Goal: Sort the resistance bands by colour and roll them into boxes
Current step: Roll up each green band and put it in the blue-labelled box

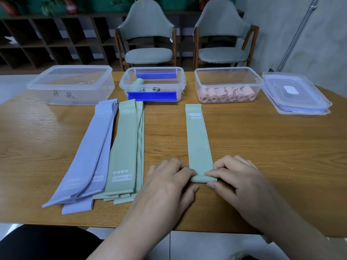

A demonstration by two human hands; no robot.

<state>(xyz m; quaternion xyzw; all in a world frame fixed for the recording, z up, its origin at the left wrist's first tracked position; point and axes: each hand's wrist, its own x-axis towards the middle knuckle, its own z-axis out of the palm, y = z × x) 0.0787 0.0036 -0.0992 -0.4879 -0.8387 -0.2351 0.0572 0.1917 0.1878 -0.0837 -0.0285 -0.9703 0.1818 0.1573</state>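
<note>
A single green band [199,139] lies lengthwise on the wooden table, its near end folded into a small roll. My left hand [169,177] and my right hand [236,175] pinch that rolled end from either side. To the left lie a stack of green bands [127,147] and a stack of purple bands [93,154]. At the back stand three clear boxes: an empty left box [71,85], a middle box [152,85] with blue clips holding one green roll [138,82], and a right box [227,85] with several pink rolls [227,95].
Stacked box lids [294,94] lie at the far right of the table [272,147]. Two grey chairs [148,32] stand behind the table, with dark shelving at the back left. The table's near edge runs just under my forearms.
</note>
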